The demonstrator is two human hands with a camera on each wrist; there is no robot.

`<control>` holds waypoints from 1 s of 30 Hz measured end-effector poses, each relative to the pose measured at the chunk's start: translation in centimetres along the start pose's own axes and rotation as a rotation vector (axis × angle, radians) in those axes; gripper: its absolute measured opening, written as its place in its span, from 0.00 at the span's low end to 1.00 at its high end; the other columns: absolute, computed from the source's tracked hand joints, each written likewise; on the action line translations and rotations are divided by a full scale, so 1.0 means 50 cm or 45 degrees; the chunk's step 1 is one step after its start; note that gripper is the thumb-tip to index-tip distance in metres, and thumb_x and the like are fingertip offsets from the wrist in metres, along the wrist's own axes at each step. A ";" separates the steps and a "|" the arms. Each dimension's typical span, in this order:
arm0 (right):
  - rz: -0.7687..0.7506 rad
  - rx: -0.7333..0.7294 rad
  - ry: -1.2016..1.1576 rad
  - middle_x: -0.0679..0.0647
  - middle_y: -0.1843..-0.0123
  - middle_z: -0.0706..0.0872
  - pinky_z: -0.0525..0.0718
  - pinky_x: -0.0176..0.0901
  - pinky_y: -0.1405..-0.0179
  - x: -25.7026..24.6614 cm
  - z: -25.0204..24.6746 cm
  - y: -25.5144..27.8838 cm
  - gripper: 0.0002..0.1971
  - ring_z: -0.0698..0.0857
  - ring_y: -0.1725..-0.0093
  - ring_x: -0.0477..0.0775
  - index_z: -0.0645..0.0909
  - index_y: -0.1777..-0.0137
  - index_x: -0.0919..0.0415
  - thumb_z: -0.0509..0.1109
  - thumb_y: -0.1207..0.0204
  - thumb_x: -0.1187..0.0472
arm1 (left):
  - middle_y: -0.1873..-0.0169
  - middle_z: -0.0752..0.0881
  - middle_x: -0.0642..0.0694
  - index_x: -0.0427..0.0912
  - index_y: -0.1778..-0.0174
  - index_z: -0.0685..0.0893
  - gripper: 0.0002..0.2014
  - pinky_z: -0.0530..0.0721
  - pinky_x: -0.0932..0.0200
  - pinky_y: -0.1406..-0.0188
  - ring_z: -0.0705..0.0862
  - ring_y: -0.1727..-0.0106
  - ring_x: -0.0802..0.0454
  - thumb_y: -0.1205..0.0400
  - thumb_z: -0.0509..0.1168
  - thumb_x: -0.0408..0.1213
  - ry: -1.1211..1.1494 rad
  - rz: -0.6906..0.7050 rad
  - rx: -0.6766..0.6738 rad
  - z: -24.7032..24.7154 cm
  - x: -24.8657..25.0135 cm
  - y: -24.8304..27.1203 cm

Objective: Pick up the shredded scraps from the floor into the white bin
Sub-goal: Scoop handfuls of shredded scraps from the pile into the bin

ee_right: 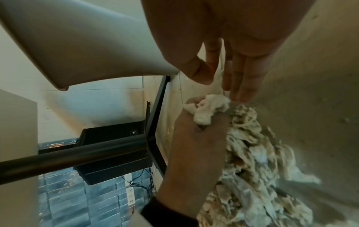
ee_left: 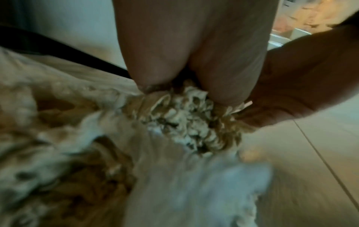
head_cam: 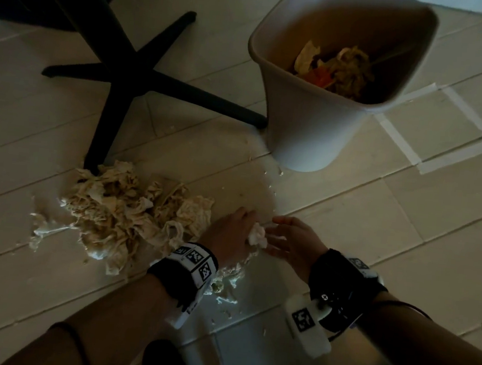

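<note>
1. Pale tiled floor [head_cam: 349,210], dim light; white bin [head_cam: 307,124] stood upright on it and served as the landmark.
2. Bin already held crumpled scraps at its bottom. Black chair base [head_cam: 132,80] stood just left of the bin, one leg tip almost touching the bin wall.
3. Main heap of shredded scraps [head_cam: 119,211] lay on the floor nearer the person than the bin and to its left, touching one chair leg. Small crumbs trailed from the heap toward the bin's foot.
4. Left hand [head_cam: 229,234] sat at the heap's bin-side edge, fingers [ee_left: 155,64] curled round a wad of scraps [ee_left: 190,119]; a white tuft [ee_right: 205,107] stuck out of the grip.
5. Right hand [head_cam: 293,240] lay just beside the left, on its bin side, fingers [ee_right: 242,79] straight and spread, tips at the tuft, holding nothing.
6. Judgement: gathering step in hand; most of the heap not yet binned.
7. Next move likely calls for cupping the right hand under the wad, lifting both hands together and carrying over the bin rim before letting go. Loose shreds may drop on the way.
</note>
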State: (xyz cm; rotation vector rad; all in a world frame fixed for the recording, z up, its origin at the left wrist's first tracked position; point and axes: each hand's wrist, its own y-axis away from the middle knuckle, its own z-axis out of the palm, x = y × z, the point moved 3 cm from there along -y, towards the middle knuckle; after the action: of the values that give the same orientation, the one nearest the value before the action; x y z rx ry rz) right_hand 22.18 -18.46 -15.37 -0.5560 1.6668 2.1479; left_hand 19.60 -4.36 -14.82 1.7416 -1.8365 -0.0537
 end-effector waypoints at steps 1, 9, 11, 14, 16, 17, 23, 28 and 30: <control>0.015 -0.003 0.028 0.62 0.49 0.81 0.83 0.51 0.54 0.002 -0.002 0.002 0.08 0.83 0.54 0.60 0.76 0.43 0.59 0.61 0.19 0.70 | 0.36 0.77 0.41 0.42 0.31 0.74 0.22 0.82 0.43 0.45 0.81 0.41 0.36 0.22 0.68 0.39 0.103 -0.019 0.037 -0.011 0.001 -0.001; 0.040 -0.085 0.260 0.54 0.48 0.82 0.81 0.53 0.45 0.031 0.005 0.018 0.12 0.82 0.49 0.55 0.79 0.39 0.55 0.61 0.16 0.52 | 0.67 0.81 0.48 0.46 0.60 0.80 0.10 0.79 0.63 0.72 0.80 0.71 0.60 0.22 0.66 0.25 0.809 0.057 0.526 -0.147 0.044 0.008; 0.018 -0.092 0.306 0.53 0.47 0.82 0.81 0.51 0.47 0.037 0.008 0.020 0.11 0.82 0.49 0.55 0.79 0.40 0.54 0.61 0.16 0.51 | 0.71 0.80 0.50 0.45 0.62 0.80 0.09 0.77 0.61 0.75 0.78 0.74 0.58 0.21 0.66 0.26 0.902 0.117 0.649 -0.194 0.061 0.012; -0.012 -0.100 0.359 0.52 0.47 0.81 0.81 0.50 0.49 0.039 0.016 0.026 0.11 0.81 0.51 0.54 0.79 0.40 0.55 0.61 0.16 0.53 | 0.72 0.79 0.53 0.51 0.64 0.79 0.11 0.76 0.59 0.73 0.77 0.71 0.57 0.23 0.65 0.28 0.981 0.184 0.789 -0.264 0.089 0.019; -0.080 -0.116 0.433 0.52 0.49 0.81 0.79 0.47 0.52 0.035 0.021 0.030 0.08 0.81 0.54 0.52 0.78 0.42 0.56 0.60 0.16 0.59 | 0.71 0.77 0.55 0.50 0.64 0.78 0.14 0.74 0.68 0.71 0.75 0.71 0.65 0.21 0.64 0.24 1.050 0.227 0.829 -0.313 0.117 0.021; -0.158 -0.118 0.526 0.53 0.50 0.81 0.77 0.46 0.53 0.032 0.022 0.030 0.06 0.81 0.55 0.52 0.77 0.44 0.56 0.61 0.17 0.61 | 0.71 0.77 0.55 0.50 0.64 0.77 0.15 0.74 0.72 0.71 0.75 0.72 0.67 0.21 0.64 0.22 1.080 0.250 0.856 -0.341 0.135 0.023; -0.527 -0.102 1.106 0.53 0.36 0.81 0.76 0.41 0.42 0.025 0.009 0.035 0.11 0.81 0.39 0.55 0.78 0.39 0.52 0.63 0.19 0.61 | 0.74 0.78 0.57 0.49 0.69 0.76 0.15 0.77 0.63 0.69 0.77 0.71 0.61 0.21 0.62 0.25 1.175 0.423 1.110 -0.499 0.227 -0.003; -0.662 -0.118 1.317 0.53 0.33 0.77 0.74 0.41 0.39 0.028 -0.007 0.045 0.14 0.79 0.37 0.54 0.76 0.33 0.53 0.62 0.18 0.59 | 0.77 0.70 0.57 0.49 0.72 0.69 0.17 0.68 0.60 0.72 0.68 0.76 0.60 0.21 0.62 0.26 1.169 0.630 1.351 -0.611 0.293 -0.073; -0.665 -0.125 1.411 0.51 0.31 0.75 0.75 0.44 0.38 0.034 -0.014 0.045 0.15 0.78 0.36 0.55 0.74 0.32 0.51 0.61 0.18 0.56 | 0.74 0.64 0.58 0.49 0.71 0.60 0.17 0.64 0.57 0.68 0.60 0.72 0.59 0.21 0.59 0.33 1.055 0.663 1.395 -0.649 0.308 -0.103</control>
State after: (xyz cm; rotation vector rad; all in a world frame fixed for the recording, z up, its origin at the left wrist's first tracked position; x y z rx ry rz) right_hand 19.62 -19.59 -14.53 -2.2024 1.5335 1.5576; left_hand 39.18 -7.36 15.55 1.3711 -1.6158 1.8564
